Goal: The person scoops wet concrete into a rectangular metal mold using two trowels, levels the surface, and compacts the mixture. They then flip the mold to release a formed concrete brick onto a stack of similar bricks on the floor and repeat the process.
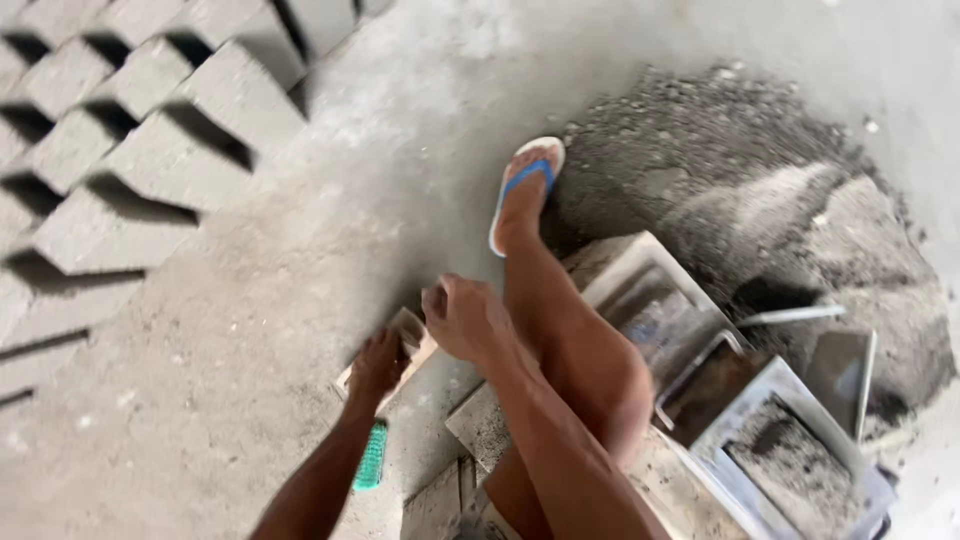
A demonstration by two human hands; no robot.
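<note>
Rows of finished grey blocks point(150, 140) already stand drying on the concrete floor point(230, 380) at about ten o'clock from the hands, so a good share of the block-making looks done. More seems left: a heap of dark grey mix point(740, 170) lies at two o'clock, and a metal mould box point(800, 470) at four o'clock is filled with the same mix, not yet turned out.

The left hand point(378, 365) reaches down and rests on a small wooden board point(408, 345) lying flat on the floor; its fingers curl over the board's near edge, though I cannot tell whether they truly grip it or only press on it. The board sits directly under that hand and runs out toward one o'clock from it.

The right hand point(465, 318) hovers just beside, at two o'clock from the left, loosely clenched and holding nothing I can make out. The board's far end lies just below its knuckles, near but apparently not touching.

A green brush point(371, 457) lies on the floor at six o'clock from the left hand, untouched. The person's bare leg, in a blue and white sandal point(525, 190), stretches toward twelve o'clock.
</note>
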